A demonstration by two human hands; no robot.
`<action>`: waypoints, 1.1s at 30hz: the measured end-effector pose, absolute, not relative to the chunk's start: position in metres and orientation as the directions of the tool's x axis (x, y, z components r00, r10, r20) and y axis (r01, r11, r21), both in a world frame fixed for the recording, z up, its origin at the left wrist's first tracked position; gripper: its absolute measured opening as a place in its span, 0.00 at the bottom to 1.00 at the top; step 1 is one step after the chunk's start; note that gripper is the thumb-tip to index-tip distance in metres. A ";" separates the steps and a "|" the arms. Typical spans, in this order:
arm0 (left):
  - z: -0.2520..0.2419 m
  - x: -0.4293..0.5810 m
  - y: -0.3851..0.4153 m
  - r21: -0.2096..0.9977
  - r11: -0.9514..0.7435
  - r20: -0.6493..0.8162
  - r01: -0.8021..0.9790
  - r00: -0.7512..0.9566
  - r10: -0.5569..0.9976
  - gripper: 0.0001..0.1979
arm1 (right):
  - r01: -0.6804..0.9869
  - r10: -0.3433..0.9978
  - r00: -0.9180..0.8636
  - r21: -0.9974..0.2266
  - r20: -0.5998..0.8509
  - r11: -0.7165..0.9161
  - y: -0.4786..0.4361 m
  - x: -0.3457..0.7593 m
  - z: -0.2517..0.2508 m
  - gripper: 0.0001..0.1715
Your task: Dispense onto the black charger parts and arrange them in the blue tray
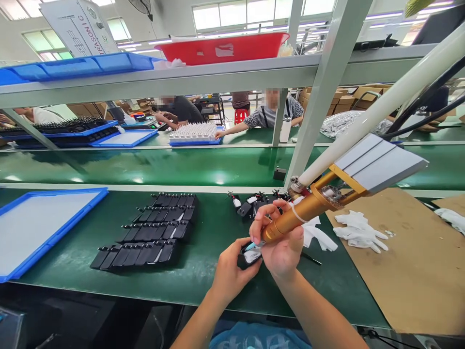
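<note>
My left hand (229, 271) is closed around a small black plastic case (244, 261) with something white inside, tilted up over the green bench. Wrapped from below, my right hand (281, 254) grips a gold cylindrical ultrasonic welding gun (290, 219). Its lower end points down at the case, and my fingers partly cover where the two meet. A light blue bit shows between tool and case. Several rows of similar black cases (147, 254) lie to the left of my hands. Behind them, more loose black parts (250, 206) with thin wires form a small pile.
A blue-rimmed white tray (47, 228) lies far left. White gloves (359, 231) rest on brown cardboard (410, 271) at right. A slanting white pole (374, 106) and grey upright (319, 106) rise beside the tool. Co-workers sit across the green belt (174, 165).
</note>
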State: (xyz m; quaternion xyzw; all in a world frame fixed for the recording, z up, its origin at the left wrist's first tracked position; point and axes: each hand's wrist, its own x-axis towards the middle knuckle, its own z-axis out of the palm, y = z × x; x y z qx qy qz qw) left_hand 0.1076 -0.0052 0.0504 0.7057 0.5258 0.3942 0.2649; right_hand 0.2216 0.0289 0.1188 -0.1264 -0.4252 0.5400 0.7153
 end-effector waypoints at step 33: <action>0.023 0.075 0.026 0.861 -0.175 0.059 0.477 0.247 0.967 0.16 | -0.624 0.891 0.108 -0.667 0.442 0.406 0.040 0.267 0.099 0.30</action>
